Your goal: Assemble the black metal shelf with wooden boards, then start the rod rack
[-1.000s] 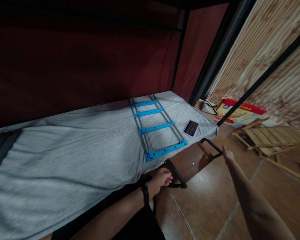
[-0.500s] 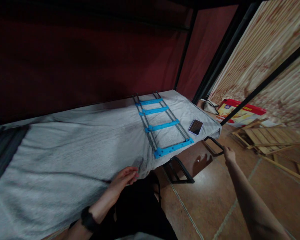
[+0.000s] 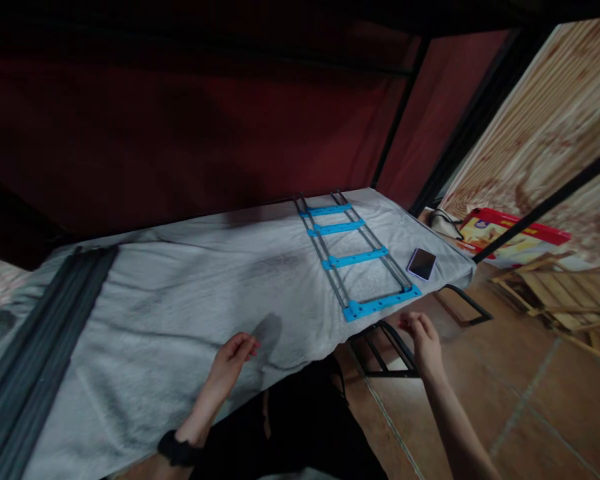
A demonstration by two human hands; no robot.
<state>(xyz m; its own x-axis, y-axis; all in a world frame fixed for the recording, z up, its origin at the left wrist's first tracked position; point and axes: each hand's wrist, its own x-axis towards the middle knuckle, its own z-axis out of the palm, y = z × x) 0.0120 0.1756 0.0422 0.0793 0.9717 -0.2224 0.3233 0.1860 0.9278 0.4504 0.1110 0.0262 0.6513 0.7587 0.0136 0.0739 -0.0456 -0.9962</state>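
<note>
My left hand [image 3: 234,355] hovers over the grey-white sheet [image 3: 180,287], its fingers curled in and nothing visible in them. A dark band circles that wrist. At the bed's front edge, my right hand [image 3: 424,337] is raised with curled fingers, and no object shows in it. Just beyond it lies a frame of grey rods joined by several blue plastic crosspieces [image 3: 386,303], flat on the sheet. Beneath my right hand is a black metal frame [image 3: 393,353]; a black bar [image 3: 473,303] sticks out farther right.
A phone [image 3: 422,264] lies right of the rod frame. Long dark grey tubes [image 3: 45,347] rest at the left. A black post [image 3: 545,207] slants up at the right. Folded wooden slats [image 3: 570,293] and a red-yellow box [image 3: 510,233] are on the floor.
My right hand has let go of the black bar and moved left toward the blue crosspiece. My left hand's fingers have curled in more. The view has shifted left, showing more dark tubes.
</note>
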